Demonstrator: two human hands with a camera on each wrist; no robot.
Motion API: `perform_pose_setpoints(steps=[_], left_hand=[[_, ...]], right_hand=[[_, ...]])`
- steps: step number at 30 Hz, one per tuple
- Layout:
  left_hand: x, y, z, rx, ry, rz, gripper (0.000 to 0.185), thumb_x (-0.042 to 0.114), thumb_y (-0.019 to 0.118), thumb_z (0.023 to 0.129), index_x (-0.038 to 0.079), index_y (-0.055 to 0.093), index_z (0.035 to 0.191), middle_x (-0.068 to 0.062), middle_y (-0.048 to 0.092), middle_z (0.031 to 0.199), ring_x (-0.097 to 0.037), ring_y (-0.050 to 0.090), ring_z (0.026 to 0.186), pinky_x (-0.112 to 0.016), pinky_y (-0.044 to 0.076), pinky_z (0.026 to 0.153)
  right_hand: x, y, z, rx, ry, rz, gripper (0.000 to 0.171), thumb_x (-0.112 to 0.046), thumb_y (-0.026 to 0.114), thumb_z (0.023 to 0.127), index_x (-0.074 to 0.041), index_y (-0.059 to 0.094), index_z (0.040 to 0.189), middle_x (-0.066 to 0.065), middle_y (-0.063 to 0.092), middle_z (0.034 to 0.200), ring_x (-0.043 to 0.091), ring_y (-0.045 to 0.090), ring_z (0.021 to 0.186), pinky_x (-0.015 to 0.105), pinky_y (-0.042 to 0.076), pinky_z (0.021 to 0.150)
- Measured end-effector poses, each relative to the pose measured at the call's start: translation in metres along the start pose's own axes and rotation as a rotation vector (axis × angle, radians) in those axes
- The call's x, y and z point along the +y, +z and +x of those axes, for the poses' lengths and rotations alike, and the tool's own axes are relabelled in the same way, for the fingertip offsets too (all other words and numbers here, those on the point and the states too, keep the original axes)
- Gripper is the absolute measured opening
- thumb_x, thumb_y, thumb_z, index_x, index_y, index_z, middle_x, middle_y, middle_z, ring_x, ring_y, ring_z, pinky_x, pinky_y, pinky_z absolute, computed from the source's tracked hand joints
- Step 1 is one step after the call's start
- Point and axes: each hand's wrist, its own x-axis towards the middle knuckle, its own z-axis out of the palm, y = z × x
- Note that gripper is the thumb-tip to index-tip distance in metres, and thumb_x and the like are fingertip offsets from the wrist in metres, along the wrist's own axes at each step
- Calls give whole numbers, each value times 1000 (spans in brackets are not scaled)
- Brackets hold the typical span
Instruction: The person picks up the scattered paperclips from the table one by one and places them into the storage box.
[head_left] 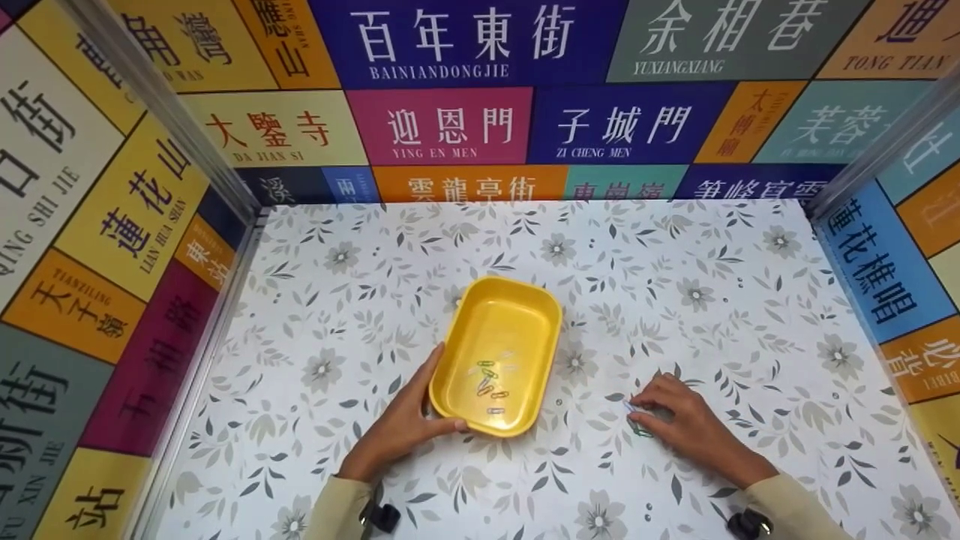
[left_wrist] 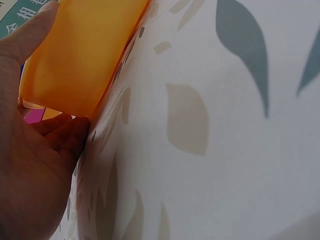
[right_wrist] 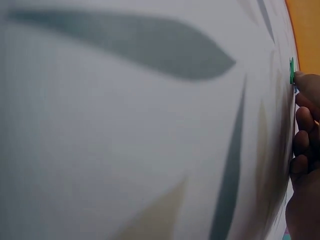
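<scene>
two hands work on the flowered bench [head_left: 675, 247]: the left hand [head_left: 401, 427] holds the near left corner of the yellow tray [head_left: 465, 390], thumb curled on its rim, and the tray stands in the middle of the bench with several coloured paper clips [head_left: 489, 381] inside. the right hand [head_left: 686, 424] rests just right of the tray, its curled fingertips pinching a green paper clip [right_wrist: 291, 70] against the bench.

Left hand [left_wrist: 35, 165] fills the lower left, thumb up along the yellow tray [left_wrist: 80, 55] wall, fingers curled under its near corner. Tray sits on the leaf-print surface [left_wrist: 225, 165], which spreads right of it. Bit of coloured signage [left_wrist: 20, 15] shows behind the tray, top left.
</scene>
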Motion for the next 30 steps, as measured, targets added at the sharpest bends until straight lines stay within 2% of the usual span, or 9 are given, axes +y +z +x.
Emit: perform_pose_setpoints(steps=[3, 7, 10, 17, 20, 24, 30], left_hand=[[-1, 0, 0, -1, 3, 0, 129, 45, 97, 84, 32, 10, 179, 7, 18, 183, -21, 19, 168, -54, 15, 135], [-1, 1, 0, 4, 2, -8, 129, 43, 97, 84, 35, 10, 179, 8, 18, 182, -19, 20, 167, -51, 15, 135], [-1, 1, 0, 4, 6, -18, 129, 41, 97, 85, 36, 10, 179, 9, 18, 182, -17, 20, 167, -49, 16, 135], [-1, 1, 0, -1, 4, -17, 129, 42, 98, 84, 36, 10, 179, 10, 16, 183, -16, 19, 167, -47, 15, 135], [1, 1, -1, 2, -3, -15, 129, 43, 97, 84, 36, 10, 179, 10, 17, 183, -16, 18, 167, -48, 15, 135], [2, 1, 0, 7, -10, -12, 128, 42, 97, 85, 36, 11, 179, 9, 17, 183, -17, 19, 167, -49, 15, 135], [3, 1, -1, 13, -22, 19, 129, 48, 98, 82, 42, 11, 178, 10, 18, 182, -18, 20, 167, -50, 16, 135]], right_hand=[[3, 1, 0, 28, -31, 12, 36, 14, 94, 71, -9, 80, 95, 5, 70, 91, 22, 61, 83, 22, 49, 80], [5, 2, -1, 28, -48, 14, 19, 3, 92, 84, -8, 79, 90, 4, 69, 90, 21, 60, 83, 22, 48, 79], [4, 2, -1, 16, -53, -6, 13, -2, 90, 90, -10, 79, 91, 2, 68, 91, 19, 59, 83, 22, 48, 79], [-2, 1, -1, 6, -26, -37, 9, -7, 87, 95, -11, 79, 96, -1, 68, 93, 15, 59, 84, 20, 49, 77], [-3, 1, -1, 0, 11, -44, 14, -2, 87, 93, -13, 79, 96, -3, 68, 93, 14, 59, 84, 20, 48, 76], [-7, 2, 0, -8, 58, -71, 33, 10, 89, 84, -19, 77, 95, -7, 68, 91, 12, 58, 83, 20, 47, 76], [-10, 2, 1, -2, 90, -60, 38, 13, 90, 82, -21, 75, 93, -9, 66, 90, 11, 57, 81, 20, 46, 74]])
